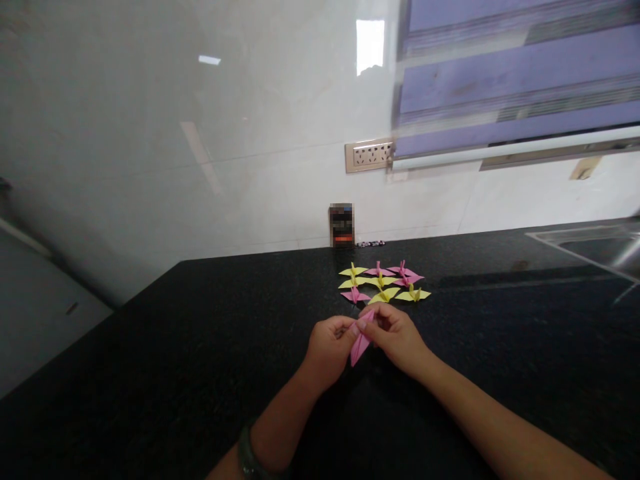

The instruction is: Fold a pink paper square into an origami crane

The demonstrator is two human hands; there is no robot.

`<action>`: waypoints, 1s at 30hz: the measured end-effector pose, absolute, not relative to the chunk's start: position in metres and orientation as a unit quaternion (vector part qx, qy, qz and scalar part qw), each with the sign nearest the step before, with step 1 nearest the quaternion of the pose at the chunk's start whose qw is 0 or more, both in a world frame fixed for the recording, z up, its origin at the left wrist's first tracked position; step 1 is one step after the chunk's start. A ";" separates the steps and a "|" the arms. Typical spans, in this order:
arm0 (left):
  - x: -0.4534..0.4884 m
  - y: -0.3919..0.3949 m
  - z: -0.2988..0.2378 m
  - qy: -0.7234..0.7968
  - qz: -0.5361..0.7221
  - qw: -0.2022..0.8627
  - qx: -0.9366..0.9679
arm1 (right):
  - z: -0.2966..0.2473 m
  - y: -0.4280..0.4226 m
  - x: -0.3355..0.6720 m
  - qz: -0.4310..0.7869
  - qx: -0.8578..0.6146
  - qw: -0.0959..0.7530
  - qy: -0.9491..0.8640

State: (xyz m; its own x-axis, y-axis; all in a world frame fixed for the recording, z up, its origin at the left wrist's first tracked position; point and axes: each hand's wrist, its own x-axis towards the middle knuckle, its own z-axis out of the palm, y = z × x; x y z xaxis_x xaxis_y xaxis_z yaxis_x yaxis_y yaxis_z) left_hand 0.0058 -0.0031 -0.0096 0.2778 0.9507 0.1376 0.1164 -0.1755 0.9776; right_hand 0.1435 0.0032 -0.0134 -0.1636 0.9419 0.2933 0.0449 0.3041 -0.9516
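Between my two hands is a piece of folded pink origami paper (359, 349), a narrow pointed shape tilted with its lower tip toward me. My left hand (330, 348) pinches its left side, thumb on top. From the right, my right hand (397, 333) grips the upper part with thumb and fingers, and the two thumbs nearly meet. Just beyond my hands several folded paper cranes sit close together on the black countertop (225, 360), some yellow like this yellow crane (413, 294), others pink like this pink crane (355, 295).
A small dark box (342, 225), its front blurred out, stands against the wall, with a beaded string (371, 244) beside it. A sink edge (575, 235) lies at the far right. Above are a wall socket (371, 155) and a purple blind (500, 80).
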 end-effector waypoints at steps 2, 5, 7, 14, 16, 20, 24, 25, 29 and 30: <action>0.006 -0.003 -0.009 0.427 0.425 0.473 0.642 | -0.014 0.003 0.143 0.422 -0.402 0.515 -0.629; 0.006 -0.004 -0.008 0.434 0.420 0.459 0.652 | -0.013 0.002 0.144 0.400 -0.417 0.505 -0.641; 0.005 -0.005 -0.006 0.439 0.416 0.452 0.656 | -0.012 0.001 0.144 0.402 -0.424 0.496 -0.642; 0.005 -0.006 -0.005 0.442 0.406 0.435 0.671 | -0.010 0.001 0.144 0.459 -0.426 0.501 -0.598; 0.005 -0.005 -0.006 0.443 0.401 0.434 0.675 | -0.010 0.002 0.145 0.472 -0.426 0.499 -0.588; 0.005 -0.004 -0.008 0.440 0.409 0.435 0.671 | -0.010 0.002 0.146 0.493 -0.414 0.491 -0.587; 0.007 -0.003 -0.008 0.446 0.433 0.455 0.638 | -0.008 0.002 0.146 0.481 -0.407 0.484 -0.608; 0.007 -0.004 -0.007 0.446 0.439 0.466 0.626 | -0.007 0.002 0.146 0.473 -0.406 0.486 -0.613; 0.009 -0.006 -0.004 0.430 0.464 0.494 0.596 | -0.008 0.001 0.144 0.439 -0.408 0.500 -0.625; 0.009 -0.006 -0.004 0.428 0.467 0.497 0.592 | -0.008 0.001 0.144 0.434 -0.409 0.503 -0.625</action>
